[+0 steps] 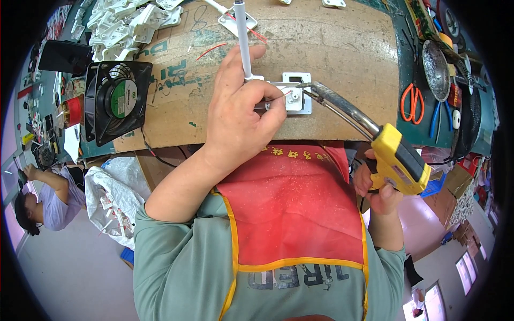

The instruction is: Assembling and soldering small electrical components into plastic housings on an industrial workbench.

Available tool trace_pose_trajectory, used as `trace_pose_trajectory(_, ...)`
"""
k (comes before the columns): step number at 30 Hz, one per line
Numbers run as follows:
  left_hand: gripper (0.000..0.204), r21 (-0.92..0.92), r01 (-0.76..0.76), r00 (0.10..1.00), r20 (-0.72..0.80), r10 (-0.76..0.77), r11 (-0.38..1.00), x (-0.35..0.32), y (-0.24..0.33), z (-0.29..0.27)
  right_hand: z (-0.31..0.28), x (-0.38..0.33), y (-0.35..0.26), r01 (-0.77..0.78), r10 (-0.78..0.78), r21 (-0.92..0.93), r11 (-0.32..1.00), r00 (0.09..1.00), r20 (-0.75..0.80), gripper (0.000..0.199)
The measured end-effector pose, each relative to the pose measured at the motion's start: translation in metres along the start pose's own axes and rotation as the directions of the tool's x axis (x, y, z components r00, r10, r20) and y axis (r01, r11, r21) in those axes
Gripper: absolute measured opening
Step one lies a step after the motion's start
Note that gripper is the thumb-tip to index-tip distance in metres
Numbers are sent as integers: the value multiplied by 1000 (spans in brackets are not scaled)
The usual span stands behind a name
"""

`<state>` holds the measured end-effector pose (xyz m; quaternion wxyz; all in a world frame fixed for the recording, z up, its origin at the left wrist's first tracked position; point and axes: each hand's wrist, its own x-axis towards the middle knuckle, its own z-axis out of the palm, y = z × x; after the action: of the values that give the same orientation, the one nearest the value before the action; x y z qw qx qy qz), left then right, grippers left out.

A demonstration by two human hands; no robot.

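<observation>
My left hand (241, 104) is closed, thumb and forefinger pinching a thin red wire (286, 94) over a small white plastic housing (306, 108). A white rod (244, 43) rises beside its fingers; whether those fingers also hold the rod is hard to see. Wrapped round a yellow trigger-style soldering gun (401, 160) is my right hand (379, 187). The gun's metal barrel and thin feed tube slant up and left, and their tips (306, 87) meet at the housing, close to the wire's end.
A black fan (119, 101) stands at the left, near heaped white plastic parts (120, 27). Another white part (238, 21) and loose red wires (212, 51) lie farther back. Orange-handled scissors (412, 102) and a dark oval dish (436, 69) sit right. Another person (53, 192) is far left.
</observation>
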<state>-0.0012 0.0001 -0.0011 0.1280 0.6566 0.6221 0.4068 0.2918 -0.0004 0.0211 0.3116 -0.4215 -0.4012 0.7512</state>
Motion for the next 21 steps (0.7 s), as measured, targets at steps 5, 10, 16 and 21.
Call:
trace_pose_trajectory(5,10,0,-1,1000,-1,1,1000,2,1,1,-6,2,-8,6,-9,112,994,1000,27,88)
trace_pose_trajectory(10,6,32,34,999,11,-35,999,4,7,1,-8,4,-12,63,-61,114,991,998,-26,85)
trace_pose_trajectory(16,8,48,81,996,33,-83,996,2,8,-1,-35,16,-21,310,-314,-54,949,944,-96,80)
trace_pose_trajectory(21,9,51,91,995,38,-93,995,1,10,-3,-86,30,-38,632,-705,-316,708,663,-252,63)
